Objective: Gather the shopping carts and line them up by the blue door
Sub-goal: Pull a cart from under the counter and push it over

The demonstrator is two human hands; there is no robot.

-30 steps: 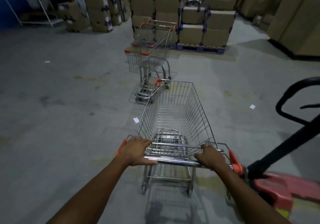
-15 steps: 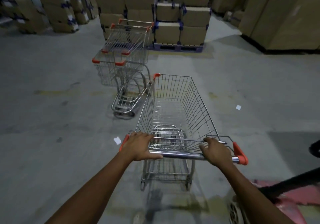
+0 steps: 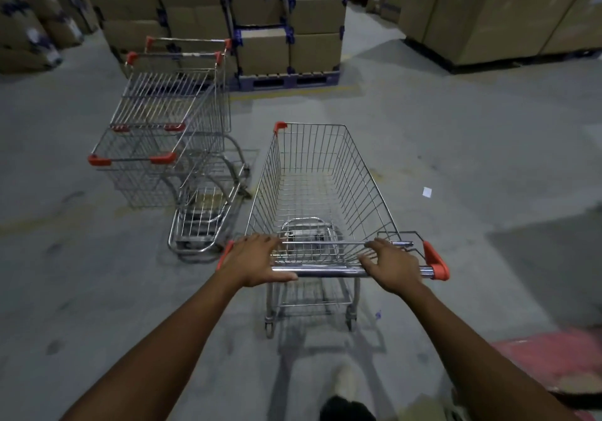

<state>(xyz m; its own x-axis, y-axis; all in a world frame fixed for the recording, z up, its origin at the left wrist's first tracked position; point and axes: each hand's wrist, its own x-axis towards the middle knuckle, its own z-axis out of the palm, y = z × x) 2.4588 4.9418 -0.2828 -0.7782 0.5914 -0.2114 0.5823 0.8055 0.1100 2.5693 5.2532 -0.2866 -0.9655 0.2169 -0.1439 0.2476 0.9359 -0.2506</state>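
Head view, hard to make out: a red shape [image 3: 553,362] in the floor's [image 3: 456,143] near right corner is blurred and cut by the frame; a pale shoe [image 3: 345,381] at the near edge is smeared
Hidden: the left hand [image 3: 254,257] covers most of the handle's left orange cap
Cut off: the cardboard boxes [image 3: 286,29] run past the far edge
Left hand: fingers bent over the handle bar [image 3: 325,271], thumb along it, gripping
Right hand [image 3: 391,264]: fingers spread and bent over the bar near its right end, thumb on the bar, holding it
Near cart [image 3: 312,176]: mid-floor, nose pointing at the boxes; bare wire basket, only the folded seat flap at its rear
Nested carts [image 3: 163,121]: two, one pushed into the other, just left of the near cart; baskets bare; whether they touch it, I cannot tell
Pallet [image 3: 283,80]: under the stacked boxes, beyond both
Paper scrap [image 3: 427,192]: on the floor, right of the near cart
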